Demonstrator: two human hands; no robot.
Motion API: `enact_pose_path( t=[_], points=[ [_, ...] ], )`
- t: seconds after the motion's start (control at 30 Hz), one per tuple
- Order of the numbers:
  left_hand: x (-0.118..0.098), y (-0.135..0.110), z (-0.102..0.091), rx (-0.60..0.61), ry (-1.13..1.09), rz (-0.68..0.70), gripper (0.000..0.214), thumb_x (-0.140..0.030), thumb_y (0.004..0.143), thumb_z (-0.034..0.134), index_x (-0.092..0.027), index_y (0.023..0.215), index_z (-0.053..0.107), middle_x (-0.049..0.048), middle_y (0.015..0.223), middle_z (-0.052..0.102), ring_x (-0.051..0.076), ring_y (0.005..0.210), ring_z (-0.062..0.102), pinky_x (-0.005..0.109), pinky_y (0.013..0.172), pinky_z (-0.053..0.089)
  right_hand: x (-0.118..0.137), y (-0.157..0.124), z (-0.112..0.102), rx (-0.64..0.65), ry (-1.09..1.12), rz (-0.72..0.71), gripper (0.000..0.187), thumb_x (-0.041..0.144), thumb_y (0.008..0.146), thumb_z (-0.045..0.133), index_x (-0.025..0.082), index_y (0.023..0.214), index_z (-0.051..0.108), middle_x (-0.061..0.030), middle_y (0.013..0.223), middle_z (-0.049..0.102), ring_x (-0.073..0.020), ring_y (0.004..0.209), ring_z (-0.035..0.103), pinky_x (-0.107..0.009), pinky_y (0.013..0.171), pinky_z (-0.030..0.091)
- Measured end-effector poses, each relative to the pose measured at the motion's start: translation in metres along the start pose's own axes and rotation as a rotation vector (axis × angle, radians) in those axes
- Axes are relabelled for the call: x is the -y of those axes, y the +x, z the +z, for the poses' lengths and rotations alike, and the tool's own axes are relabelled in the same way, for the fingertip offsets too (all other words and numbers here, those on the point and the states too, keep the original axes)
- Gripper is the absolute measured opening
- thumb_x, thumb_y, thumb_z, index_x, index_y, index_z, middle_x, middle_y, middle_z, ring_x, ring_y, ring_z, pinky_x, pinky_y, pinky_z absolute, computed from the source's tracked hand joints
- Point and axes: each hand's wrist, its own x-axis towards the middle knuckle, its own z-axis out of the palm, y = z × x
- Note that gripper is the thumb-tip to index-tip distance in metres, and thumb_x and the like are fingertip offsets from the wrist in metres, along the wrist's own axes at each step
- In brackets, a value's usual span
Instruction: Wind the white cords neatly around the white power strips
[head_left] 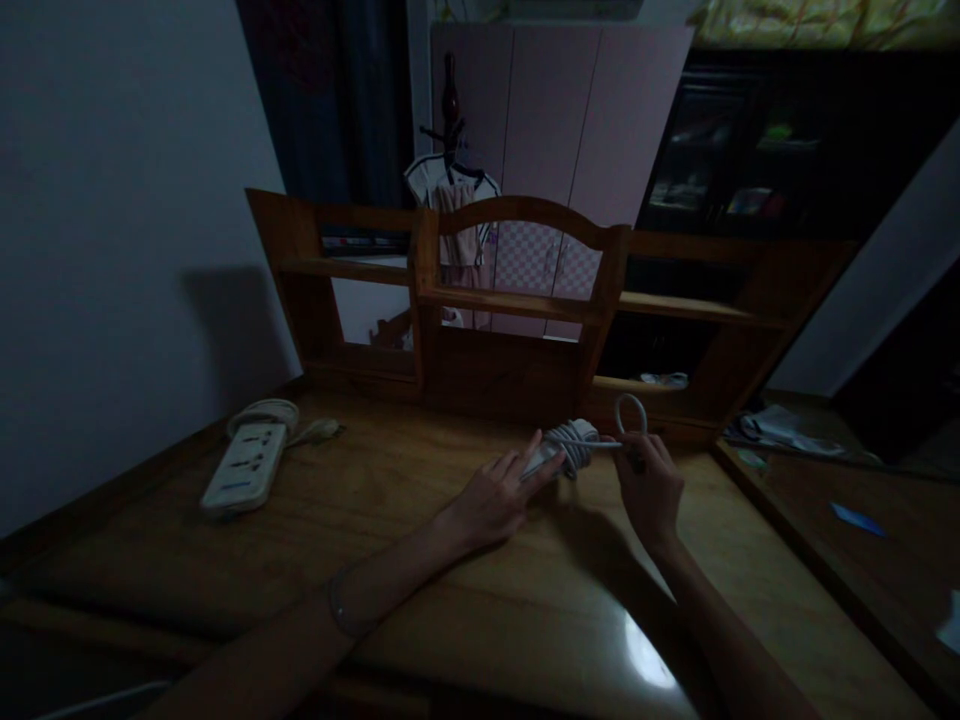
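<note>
White cable bundle (571, 445) between hands: left hand (495, 495) flat-fingered on it, right hand (651, 480) pinching its loop (631, 412).

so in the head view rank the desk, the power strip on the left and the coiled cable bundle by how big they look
1. desk, by far largest
2. power strip
3. coiled cable bundle, partly hidden by the left hand, so less sure

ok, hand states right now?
Left hand: open, fingers resting on the coiled white cord.
Right hand: closed, pinching that cord's loose end.
</note>
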Motion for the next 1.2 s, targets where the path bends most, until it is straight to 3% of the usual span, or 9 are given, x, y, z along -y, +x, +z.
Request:
enact_pose_path(
  t=[0.13, 0.33, 0.43, 0.57, 0.77, 0.83, 0.93, 1.1, 1.2],
  points=[
    [-0.001, 0.001, 0.001, -0.016, 0.057, 0.054, 0.095, -0.010, 0.074, 0.058, -0.034, 0.150, 0.006, 0.0086, 0.158, 0.006, 0.029, 0.118, 0.047, 0.044, 0.095, 0.043, 0.002, 0.003, -0.003, 0.010, 0.064, -0.004, 0.015, 0.033, 0.089, 0.059, 0.020, 0.092, 0.065, -0.0028, 0.085, 0.060, -0.0166, 0.074, 0.057, -0.027, 0.067, 0.041],
    [0.001, 0.000, 0.004, -0.029, 0.004, 0.105, 0.088, -0.016, 0.078, 0.059, -0.031, 0.150, 0.009, 0.0108, 0.139, 0.042, 0.027, 0.118, 0.047, 0.041, 0.097, 0.042, -0.003, 0.006, -0.007, -0.016, 0.063, 0.012, 0.016, 0.034, 0.088, 0.061, 0.019, 0.090, 0.066, -0.0032, 0.084, 0.060, -0.0168, 0.075, 0.057, -0.027, 0.067, 0.040],
    [0.001, -0.002, 0.007, -0.037, 0.020, 0.160, 0.077, -0.018, 0.086, 0.051, -0.032, 0.150, 0.010, 0.0106, 0.129, 0.048, 0.026, 0.113, 0.050, 0.041, 0.095, 0.044, -0.007, 0.008, -0.009, -0.022, 0.102, 0.065, 0.019, 0.035, 0.088, 0.060, 0.019, 0.093, 0.067, -0.0035, 0.086, 0.062, -0.0168, 0.076, 0.057, -0.027, 0.068, 0.040],
    [0.004, -0.002, 0.010, -0.053, 0.016, 0.196, 0.072, -0.020, 0.088, 0.047, -0.030, 0.150, 0.011, 0.0112, 0.126, 0.050, 0.026, 0.110, 0.051, 0.042, 0.093, 0.045, -0.011, 0.010, -0.009, 0.081, 0.263, 0.245, 0.025, 0.041, 0.086, 0.059, 0.018, 0.091, 0.068, -0.0017, 0.078, 0.063, -0.0155, 0.068, 0.054, -0.026, 0.061, 0.039],
    [0.008, -0.006, 0.010, -0.159, -0.081, 0.191, 0.077, -0.021, 0.083, 0.052, -0.028, 0.150, 0.013, 0.0111, 0.126, 0.050, 0.026, 0.111, 0.052, 0.040, 0.092, 0.048, -0.021, 0.007, -0.003, 0.285, 0.641, 0.663, 0.033, 0.050, 0.077, 0.066, 0.018, 0.082, 0.066, 0.0021, 0.063, 0.054, -0.0106, 0.051, 0.043, -0.021, 0.043, 0.030],
    [0.005, -0.008, 0.008, -0.250, -0.161, 0.104, 0.083, -0.021, 0.079, 0.055, -0.026, 0.150, 0.013, 0.0118, 0.126, 0.051, 0.025, 0.110, 0.053, 0.039, 0.090, 0.049, -0.023, 0.005, 0.000, 0.310, 0.724, 0.747, 0.033, 0.050, 0.075, 0.068, 0.018, 0.082, 0.065, 0.0025, 0.060, 0.052, -0.0097, 0.048, 0.042, -0.020, 0.041, 0.028],
    [0.000, -0.007, 0.007, -0.439, -0.356, -0.146, 0.092, -0.025, 0.072, 0.063, -0.024, 0.149, 0.014, 0.0126, 0.127, 0.052, 0.026, 0.109, 0.056, 0.037, 0.089, 0.050, -0.022, 0.004, 0.004, 0.340, 0.797, 0.796, 0.032, 0.048, 0.073, 0.071, 0.018, 0.080, 0.064, 0.0012, 0.064, 0.054, -0.0100, 0.050, 0.046, -0.020, 0.043, 0.032],
    [0.011, 0.004, 0.007, -0.655, -0.758, -0.581, 0.082, -0.033, 0.071, 0.071, -0.022, 0.141, 0.030, 0.0086, 0.119, 0.060, 0.021, 0.100, 0.063, 0.031, 0.087, 0.050, -0.010, 0.003, 0.006, 0.426, 0.856, 0.656, 0.031, 0.047, 0.079, 0.068, 0.017, 0.076, 0.062, -0.0006, 0.067, 0.054, -0.0098, 0.054, 0.046, -0.021, 0.046, 0.036],
    [0.024, 0.010, 0.008, -0.686, -0.974, -0.727, 0.075, -0.038, 0.070, 0.074, -0.021, 0.134, 0.038, 0.0084, 0.119, 0.061, 0.020, 0.101, 0.063, 0.030, 0.088, 0.049, -0.004, 0.001, 0.005, 0.499, 0.847, 0.575, 0.031, 0.046, 0.082, 0.065, 0.016, 0.074, 0.062, 0.0001, 0.062, 0.052, -0.0096, 0.053, 0.045, -0.021, 0.046, 0.035]
  ],
)
